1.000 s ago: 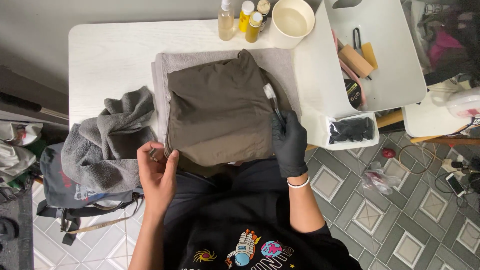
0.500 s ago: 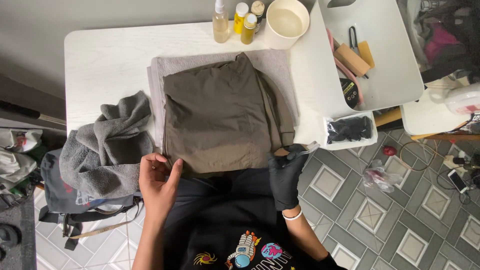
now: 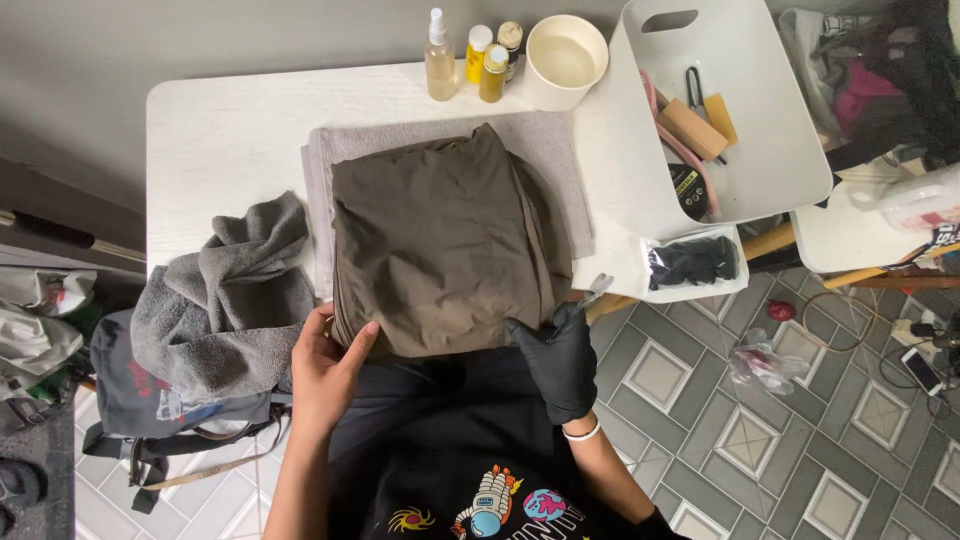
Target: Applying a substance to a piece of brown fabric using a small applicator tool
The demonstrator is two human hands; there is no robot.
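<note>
The folded brown garment [image 3: 445, 250] sits mid-table on a grey towel [image 3: 545, 150], near edge hanging toward the person, long axis running near to far with the bunched narrow end pointing far. Bare left hand [image 3: 325, 365] lies flat on the near-left corner, grip wide and holding nothing. Gloved right hand [image 3: 560, 355] pinches a small brush [image 3: 592, 295] at the near-right corner; I'd pin the cloth taut and keep strokes short.

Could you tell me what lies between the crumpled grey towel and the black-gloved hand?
In the head view, the folded brown garment, held by the bare left hand.
</note>
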